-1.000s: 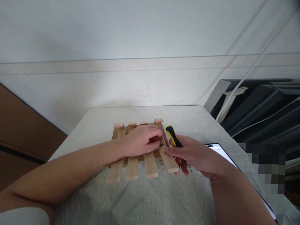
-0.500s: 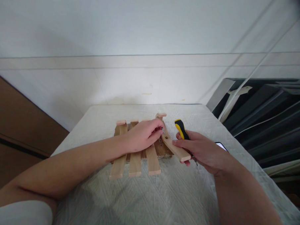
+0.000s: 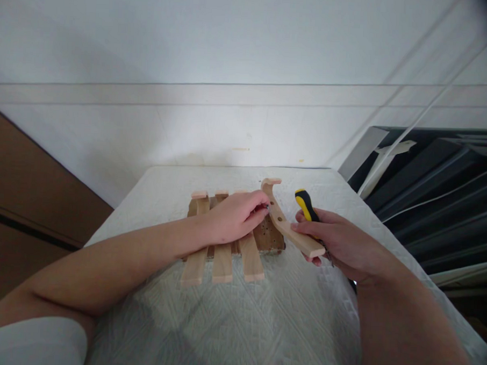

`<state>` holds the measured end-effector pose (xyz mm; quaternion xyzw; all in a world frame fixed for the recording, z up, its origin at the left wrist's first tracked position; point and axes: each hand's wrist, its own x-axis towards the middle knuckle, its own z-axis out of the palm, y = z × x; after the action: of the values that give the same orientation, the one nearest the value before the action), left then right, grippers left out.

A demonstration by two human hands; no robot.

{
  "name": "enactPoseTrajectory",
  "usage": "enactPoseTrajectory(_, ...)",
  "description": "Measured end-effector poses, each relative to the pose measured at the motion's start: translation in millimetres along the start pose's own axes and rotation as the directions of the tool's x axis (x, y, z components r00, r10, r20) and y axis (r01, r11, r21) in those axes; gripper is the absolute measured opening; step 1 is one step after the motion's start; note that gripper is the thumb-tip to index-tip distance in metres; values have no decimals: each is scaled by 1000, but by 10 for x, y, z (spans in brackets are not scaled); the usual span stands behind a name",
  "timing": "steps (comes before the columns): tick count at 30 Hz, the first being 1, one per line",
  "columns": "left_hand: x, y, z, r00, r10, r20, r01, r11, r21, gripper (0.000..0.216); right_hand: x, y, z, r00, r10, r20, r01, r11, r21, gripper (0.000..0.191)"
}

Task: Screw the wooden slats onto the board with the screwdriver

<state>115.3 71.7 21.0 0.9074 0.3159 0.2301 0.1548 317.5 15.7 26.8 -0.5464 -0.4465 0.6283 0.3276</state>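
Observation:
My right hand (image 3: 338, 239) is closed round a curved, pale wooden piece (image 3: 303, 242) with holes and a hooked far end. That same hand also keeps a yellow and black screwdriver (image 3: 306, 204), handle up. My left hand (image 3: 245, 215) pinches a small, dark, screw-like metal piece (image 3: 267, 206) close to the wooden piece's holes; its exact shape is hidden. Below the left hand lies a brown board (image 3: 275, 237) with small holes. Across it lie pale wooden slats (image 3: 223, 263), partly covered by the left hand and forearm.
A pale quilted cloth (image 3: 205, 329) covers the table, which meets a white wall (image 3: 205, 132). Dark panels (image 3: 437, 191) lean at the right with a thin white cord nearby. Brown panelling (image 3: 30, 173) stands on the left. Behind my right wrist, a dark-edged object is mostly hidden.
My right hand has moved slightly right with the wooden piece and screwdriver, so more of the board shows. The left hand keeps its pinch beside the piece. The view has shifted a little.

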Motion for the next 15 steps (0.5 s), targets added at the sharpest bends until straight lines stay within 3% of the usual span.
enactPoseTrajectory(6,2,-5,15,999,42,22,-42,999,22,10,-22,-8,38,1000,7,17,-6,996,-85,21)
enactPoseTrajectory(10,11,6,14,995,73,70,-75,997,20,9,-26,-5,60,988,22,152,-7,995,-98,19)
enactPoseTrajectory(15,23,21,-1,988,93,122,-98,995,30,10,-18,7,62,974,36,222,-7,992,-129,18)
